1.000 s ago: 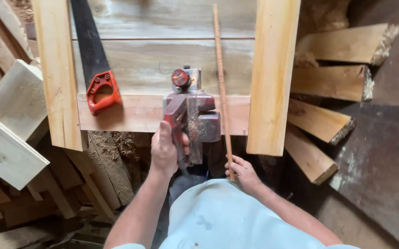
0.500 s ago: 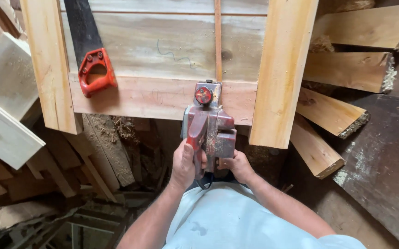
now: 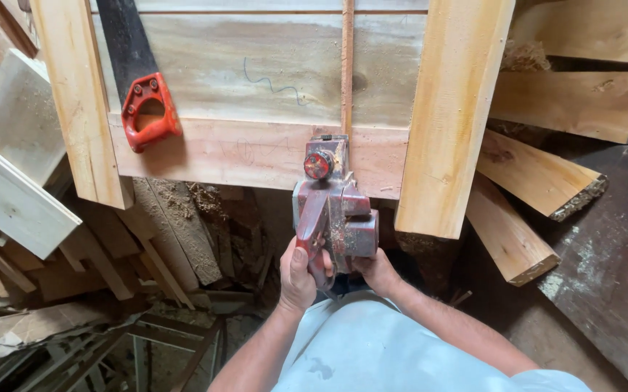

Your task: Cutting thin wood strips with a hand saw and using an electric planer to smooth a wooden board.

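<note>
I see my left hand wrapped tight around the red handle of the electric planer, thumb up along the grip. My right hand is pressed against the planer's rear right side, fingers curled around the body; most of them are hidden behind the machine. The planer sits just ahead of both hands, its nose resting on the near edge of the reddish board, its rear hanging off the edge toward me. Its round red knob is at the front, beyond my left hand.

A thin wooden strip runs straight away from the planer's nose across the wide pale panel beyond it. A pale plank lies lengthwise just right of my right hand, and a second plank lies well off to the left. Between that plank and the planer, a handsaw with a red handle rests on the panel. Offcuts are stacked to the right, and scrap wood is piled to the left, below the bench.
</note>
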